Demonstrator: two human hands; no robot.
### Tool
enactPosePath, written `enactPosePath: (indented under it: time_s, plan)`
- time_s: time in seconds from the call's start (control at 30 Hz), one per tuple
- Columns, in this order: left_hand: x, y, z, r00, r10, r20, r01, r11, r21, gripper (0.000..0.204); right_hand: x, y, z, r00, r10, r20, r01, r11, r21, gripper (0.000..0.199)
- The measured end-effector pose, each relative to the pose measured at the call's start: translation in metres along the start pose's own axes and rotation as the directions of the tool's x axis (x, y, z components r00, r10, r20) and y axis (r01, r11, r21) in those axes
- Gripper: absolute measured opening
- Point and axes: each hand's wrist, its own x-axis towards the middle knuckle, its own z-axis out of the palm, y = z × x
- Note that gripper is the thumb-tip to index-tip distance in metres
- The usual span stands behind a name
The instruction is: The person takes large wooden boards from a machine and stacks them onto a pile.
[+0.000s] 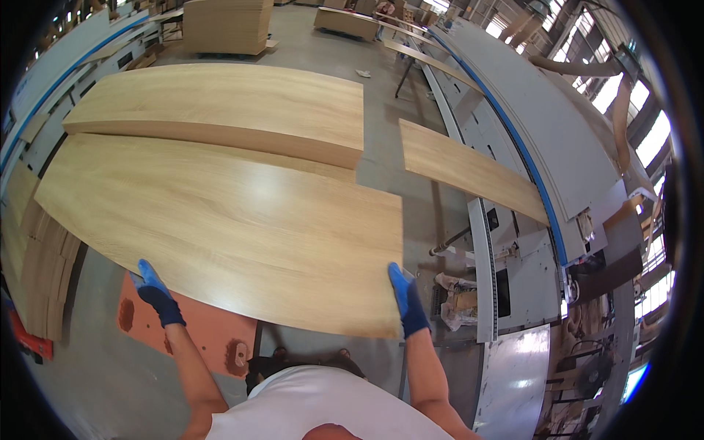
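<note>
A large wood-grain board [235,227] spans the middle of the view, tilted slightly, its near edge bowed by the lens. My left hand [153,290], in a blue glove with a dark cuff, grips that near edge toward the left, with part of the hand hidden by the board. At the right end, near the corner, my right hand [405,292] in a matching glove clasps the short edge. Just beyond the board lies a thick stack of similar boards [227,95], partly covered by it.
An orange-red platform [194,323] is on the floor below the left hand. A long machine with a blue rail [513,147] runs along the right, and a narrow board [469,169] rests on it. More stacked panels [51,275] stand at far left. A person [384,10] is far off.
</note>
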Motion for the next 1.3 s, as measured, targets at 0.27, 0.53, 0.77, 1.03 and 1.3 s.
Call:
enactPosePath:
  time_s: [0.27,0.53,0.77,1.03,1.3]
  plan:
    - [0.109,-0.012,0.009,0.993,0.102,-0.06,-0.076,0.938,0.339,0.047,0.068,0.005,0.088,0.969,-0.244,0.029,0.244,0.941,-0.234,0.038]
    - [0.154,-0.025,-0.006,0.997,0.074,0.003,-0.065,0.862,0.503,0.052,0.071,-0.008,0.115,0.95,-0.312,-0.008,0.264,0.815,-0.517,0.045]
    - [0.191,-0.079,-0.032,0.97,0.194,-0.145,-0.204,0.977,-0.055,0.049,0.092,0.017,0.104,0.929,-0.293,0.228,0.316,0.946,-0.069,0.044]
    - [-0.074,-0.161,-0.029,0.655,-0.723,0.222,0.673,0.691,0.264,0.021,0.009,0.101,-0.052,0.952,0.183,0.246,-0.291,0.792,0.537,0.044]
    - [-0.32,-0.033,0.076,-0.072,-0.8,0.595,0.383,0.529,0.757,0.036,-0.014,0.163,-0.249,0.997,-0.051,-0.051,0.068,0.416,0.907,0.046]
